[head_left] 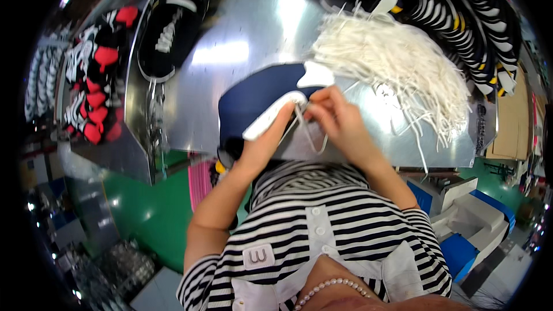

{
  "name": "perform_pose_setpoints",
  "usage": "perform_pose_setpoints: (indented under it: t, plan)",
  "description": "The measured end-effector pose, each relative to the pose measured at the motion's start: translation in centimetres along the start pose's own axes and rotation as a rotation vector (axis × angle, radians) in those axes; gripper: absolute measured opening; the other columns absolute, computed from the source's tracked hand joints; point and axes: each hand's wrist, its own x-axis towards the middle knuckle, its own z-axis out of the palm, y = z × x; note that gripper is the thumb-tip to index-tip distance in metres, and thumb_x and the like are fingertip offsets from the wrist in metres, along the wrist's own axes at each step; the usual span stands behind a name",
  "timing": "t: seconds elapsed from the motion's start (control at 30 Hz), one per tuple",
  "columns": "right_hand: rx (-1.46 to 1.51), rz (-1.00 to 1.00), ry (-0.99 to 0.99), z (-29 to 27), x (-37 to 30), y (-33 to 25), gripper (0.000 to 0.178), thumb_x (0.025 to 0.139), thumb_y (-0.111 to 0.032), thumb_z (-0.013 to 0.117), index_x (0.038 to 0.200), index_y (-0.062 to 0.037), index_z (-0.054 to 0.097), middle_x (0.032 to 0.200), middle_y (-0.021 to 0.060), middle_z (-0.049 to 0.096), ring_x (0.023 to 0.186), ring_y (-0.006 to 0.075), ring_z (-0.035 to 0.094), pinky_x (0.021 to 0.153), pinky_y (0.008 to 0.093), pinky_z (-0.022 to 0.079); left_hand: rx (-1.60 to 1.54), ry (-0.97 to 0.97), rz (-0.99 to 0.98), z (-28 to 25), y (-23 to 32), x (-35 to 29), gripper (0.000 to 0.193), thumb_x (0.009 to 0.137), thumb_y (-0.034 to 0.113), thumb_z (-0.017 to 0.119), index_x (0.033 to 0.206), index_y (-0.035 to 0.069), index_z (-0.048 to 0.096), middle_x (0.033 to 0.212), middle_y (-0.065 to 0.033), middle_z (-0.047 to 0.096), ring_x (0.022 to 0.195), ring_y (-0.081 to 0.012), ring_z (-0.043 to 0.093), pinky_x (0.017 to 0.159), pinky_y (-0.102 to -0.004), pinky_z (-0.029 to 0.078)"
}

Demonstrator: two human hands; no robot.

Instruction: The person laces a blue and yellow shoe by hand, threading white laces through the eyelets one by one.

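Note:
A navy and white shoe upper (253, 89) lies in front of me at the near part of the metal table. My left hand (262, 147) is closed on its white edge piece, thumb on top. Close by on the right, my right hand (343, 124) pinches a thin white shoelace (317, 144) with thumb and forefinger. The lace hangs in a loop between the hands, beside the white piece. How far it passes through the upper is too small to make out. To the right of the upper sits a big heap of loose white shoelaces (391, 52).
The shiny metal table (219, 52) carries a row of black uppers with white laces (167, 34) at the far left. Black and white uppers (461, 17) are stacked at the far right. Red, black and white pieces (95, 80) stand left of the table. Cardboard (510, 121) is at the right.

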Motion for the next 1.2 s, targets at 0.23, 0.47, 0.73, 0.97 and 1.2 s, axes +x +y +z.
perform_pose_setpoints:
  t: [0.23, 0.47, 0.73, 0.97, 1.2]
  plan:
    - [-0.441, 0.047, 0.02, 1.6, 0.6, 1.2, 0.024, 0.094, -0.014, 0.058, 0.11, 0.0008, 0.048, 0.082, 0.0232, 0.067, 0.077, 0.043, 0.066, 0.068, 0.0474, 0.053, 0.688, 0.016, 0.719, 1.0, 4.4, -0.4, 0.027, 0.091, 0.008, 0.061, 0.117, 0.0, 0.065, 0.096, -0.0135, 0.069, 0.082, -0.0262, 0.068, 0.073, -0.0337, 0.053]
    - [-0.533, -0.102, -0.034, -0.9, -0.9, -2.1, 0.024, 0.094, -0.021, 0.059, 0.109, -0.0033, 0.057, 0.086, 0.0155, 0.069, 0.073, 0.0333, 0.067, 0.065, 0.0429, 0.051, 0.114, 0.012, 0.239, -1.0, -4.6, 0.5, 0.025, 0.094, 0.021, 0.067, 0.107, 0.0, 0.071, 0.097, -0.0071, 0.072, 0.084, -0.0174, 0.069, 0.077, -0.0298, 0.054]
    - [0.037, 0.099, 0.08, -3.1, 1.6, 2.5, 0.053, 0.075, -0.014, 0.084, 0.12, -0.0039, 0.058, 0.095, 0.0017, 0.063, 0.078, 0.0078, 0.057, 0.066, 0.0232, 0.048, 0.15, 0.073, 0.119, -1.3, 2.1, 0.9, 0.033, 0.096, 0.029, 0.064, 0.097, -0.003, 0.07, 0.087, -0.0051, 0.072, 0.08, -0.015, 0.067, 0.073, -0.0311, 0.052]
    - [0.32, 0.112, 0.244, -1.4, 5.3, 4.2, 0.038, 0.084, -0.013, 0.077, 0.114, -0.0031, 0.057, 0.096, 0.0033, 0.064, 0.085, 0.0105, 0.06, 0.076, 0.0232, 0.048, 0.515, -0.342, 0.379, -4.2, 2.0, 0.7, 0.042, 0.092, 0.031, 0.066, 0.119, 0.0, 0.062, 0.109, -0.0262, 0.067, 0.098, -0.0347, 0.068, 0.086, -0.0396, 0.051]
    - [0.172, 0.23, -0.07, 1.3, 1.9, 1.6, 0.02, 0.09, -0.02, 0.071, 0.097, -0.0018, 0.068, 0.077, -0.0032, 0.062, 0.069, 0.004, 0.054, 0.064, 0.0183, 0.043, 0.884, -0.086, 0.573, -3.5, 1.4, 0.6, 0.023, 0.087, 0.011, 0.068, 0.107, 0.003, 0.063, 0.08, -0.0159, 0.066, 0.07, -0.0328, 0.065, 0.061, -0.0404, 0.05]
